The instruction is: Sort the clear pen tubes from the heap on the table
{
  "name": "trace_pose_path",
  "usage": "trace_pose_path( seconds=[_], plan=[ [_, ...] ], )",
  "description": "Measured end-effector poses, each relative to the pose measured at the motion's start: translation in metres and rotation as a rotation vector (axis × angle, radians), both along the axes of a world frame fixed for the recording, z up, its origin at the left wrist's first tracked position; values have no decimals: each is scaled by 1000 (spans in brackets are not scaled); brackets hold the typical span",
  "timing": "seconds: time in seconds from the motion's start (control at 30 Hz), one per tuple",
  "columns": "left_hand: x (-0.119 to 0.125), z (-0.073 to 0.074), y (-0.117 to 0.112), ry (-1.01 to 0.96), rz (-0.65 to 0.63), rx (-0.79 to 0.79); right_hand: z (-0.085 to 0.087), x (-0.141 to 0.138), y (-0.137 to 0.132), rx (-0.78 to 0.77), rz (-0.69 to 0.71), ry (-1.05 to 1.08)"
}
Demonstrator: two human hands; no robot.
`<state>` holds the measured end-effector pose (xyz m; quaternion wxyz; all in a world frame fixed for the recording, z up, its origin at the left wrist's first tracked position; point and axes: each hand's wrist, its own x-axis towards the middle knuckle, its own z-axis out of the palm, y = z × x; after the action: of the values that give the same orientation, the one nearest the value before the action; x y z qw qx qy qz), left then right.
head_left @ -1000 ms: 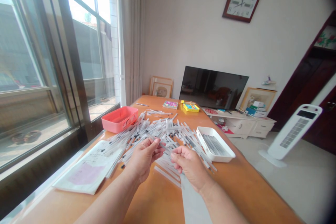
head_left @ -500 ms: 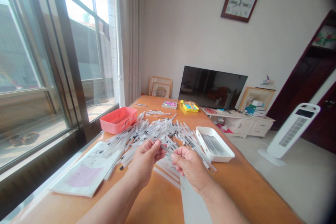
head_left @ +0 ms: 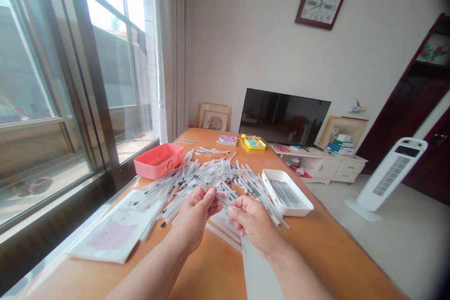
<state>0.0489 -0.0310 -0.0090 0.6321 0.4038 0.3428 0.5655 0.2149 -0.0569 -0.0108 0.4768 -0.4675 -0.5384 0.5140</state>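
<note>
A thin greyish pen refill (head_left: 223, 200) spans the gap between my two hands, just above the near side of a pile. My left hand (head_left: 198, 208) pinches it between thumb and fingers. The fingertips of my right hand (head_left: 251, 215) are closed on its near right end. Beneath and beyond my hands lies a heap of translucent pen tubes (head_left: 197, 173), many with black ends. To the right, a white tray (head_left: 305, 206) holds a row of grey refills (head_left: 284, 192). A pale sheet (head_left: 258, 267) lies partly under my right forearm.
A red plastic box (head_left: 149, 168) stands left of the heap, behind an open-paged booklet (head_left: 108, 234). At the table's far end are a yellow box (head_left: 253, 143), a pink booklet (head_left: 227, 140) and a pen (head_left: 189, 140). A window runs along the left.
My right hand has shifted very slightly left along the pen refill. My left hand and the things on the table look the same.
</note>
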Motion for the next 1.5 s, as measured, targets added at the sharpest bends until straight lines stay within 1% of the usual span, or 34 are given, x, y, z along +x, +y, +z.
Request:
trace_pose_path(
  seconds=[0.1, 0.27, 0.47, 0.6, 0.73, 0.93, 1.07, 1.23, 1.4, 1.5],
  plan=[
    [0, -3, 3, -39, 0, 1, 1, 1, 2, 14, -4, -11],
    [-1, -5, 4, -76, -38, -4, 2, 4, 3, 46, -13, -65],
    [-4, -1, 3, -104, -112, -2, 2, 8, 5, 46, -44, -97],
    [-6, 1, 3, -104, -141, -27, 2, 14, 8, 125, -95, -147],
    [-5, 1, 5, -94, -104, -82, 1, 24, 10, 253, -177, -249],
    [-5, 2, 6, -86, -61, -98, -1, 35, 14, 328, -244, -313],
    [-5, 1, 7, -82, -49, -104, -5, 36, 17, 340, -242, -309],
    [-6, 0, 10, -101, 2, -94, -6, 36, 17, 351, -249, -318],
    [-10, -4, 16, -91, 25, -31, -5, 38, 18, 354, -270, -348],
    [-12, -8, 19, -75, 39, -33, -3, 38, 18, 344, -281, -326]
  ],
)
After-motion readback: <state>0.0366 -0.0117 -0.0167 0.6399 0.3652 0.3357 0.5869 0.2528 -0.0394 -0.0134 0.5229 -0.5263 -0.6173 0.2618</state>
